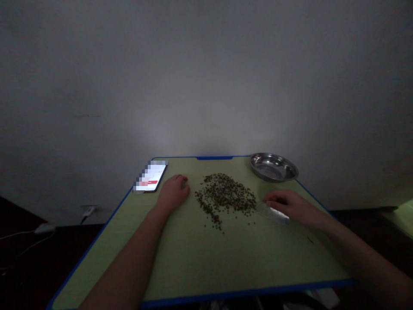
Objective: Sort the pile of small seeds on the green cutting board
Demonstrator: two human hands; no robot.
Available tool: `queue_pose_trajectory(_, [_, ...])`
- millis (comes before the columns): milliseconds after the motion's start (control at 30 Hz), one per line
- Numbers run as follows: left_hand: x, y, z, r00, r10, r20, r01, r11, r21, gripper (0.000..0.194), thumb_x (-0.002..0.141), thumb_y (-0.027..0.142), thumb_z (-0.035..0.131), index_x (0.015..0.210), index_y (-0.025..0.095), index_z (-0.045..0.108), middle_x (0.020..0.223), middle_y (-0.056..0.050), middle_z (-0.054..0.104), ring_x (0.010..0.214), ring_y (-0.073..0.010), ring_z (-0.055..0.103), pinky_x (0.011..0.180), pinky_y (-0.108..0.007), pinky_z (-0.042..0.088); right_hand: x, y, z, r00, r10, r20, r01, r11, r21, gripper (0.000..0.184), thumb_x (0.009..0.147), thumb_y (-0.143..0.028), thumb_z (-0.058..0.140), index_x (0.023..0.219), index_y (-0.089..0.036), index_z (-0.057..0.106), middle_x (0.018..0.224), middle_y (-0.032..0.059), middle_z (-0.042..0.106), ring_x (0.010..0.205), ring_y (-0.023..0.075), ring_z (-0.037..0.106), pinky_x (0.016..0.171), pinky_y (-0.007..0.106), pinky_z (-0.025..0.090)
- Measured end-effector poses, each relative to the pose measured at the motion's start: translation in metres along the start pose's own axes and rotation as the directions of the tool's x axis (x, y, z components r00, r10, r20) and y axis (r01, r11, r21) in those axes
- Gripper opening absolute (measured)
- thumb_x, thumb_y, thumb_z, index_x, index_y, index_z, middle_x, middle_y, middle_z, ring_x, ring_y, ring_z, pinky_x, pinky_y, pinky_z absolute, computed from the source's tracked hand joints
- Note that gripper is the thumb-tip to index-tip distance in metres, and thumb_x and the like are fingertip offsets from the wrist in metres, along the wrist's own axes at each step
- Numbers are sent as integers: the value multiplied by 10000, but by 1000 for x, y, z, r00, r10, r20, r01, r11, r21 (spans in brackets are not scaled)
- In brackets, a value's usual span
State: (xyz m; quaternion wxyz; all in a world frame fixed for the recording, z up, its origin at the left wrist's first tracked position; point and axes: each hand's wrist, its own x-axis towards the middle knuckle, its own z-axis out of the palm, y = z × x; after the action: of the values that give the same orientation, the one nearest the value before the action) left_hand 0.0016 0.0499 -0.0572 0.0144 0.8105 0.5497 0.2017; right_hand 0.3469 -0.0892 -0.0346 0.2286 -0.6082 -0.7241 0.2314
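Observation:
A loose heap of small dark brown grains (226,191) lies spread over the middle of the table, with a trail of them running toward the near side. My right hand (290,206) is closed on a clear, shiny plastic piece (274,214), whose left end touches the right edge of the heap. Whether it is a bag or a scoop I cannot tell. To the left of the grains, my left hand (173,191) rests on the tabletop, thumb apart from the fingers, holding nothing.
A shallow steel bowl (273,168) stands at the back right corner. At the back left lies a phone (151,177) with a lit screen. The pale green table (200,267) has a blue rim and stands against a grey wall. A plug (89,212) with a cable is at the lower left.

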Motion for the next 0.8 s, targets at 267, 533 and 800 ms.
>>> queue_pose_trajectory(267, [0,-1,0,1000,-7,1,7,1000,-15,334,766,264,456,1045,152,601,1131,-101,615,1044,-221,555,947,-346,407,1,0,5,1000,6,10,-6,1000,22,247,829,-362,482,850,-187,656,774,37,670,686,190,583,608,314,456])
queue_pose_trajectory(533, [-1,0,0,1000,-4,-4,4,1000,-8,342,775,258,452,1061,141,597,1152,-109,603,1061,-230,546,957,-349,399,3,1,10,1000,16,-24,-16,1000,4,273,827,-367,469,850,-172,659,747,41,668,661,186,586,586,301,444])
queue_pose_trajectory(800, [0,-1,1,1000,-4,-10,4,1000,-10,347,777,264,456,1065,133,601,1147,-108,606,1063,-233,544,961,-345,397,8,2,13,997,17,-77,-18,1000,-12,253,807,-324,476,841,-164,669,732,47,672,642,192,589,579,306,439])
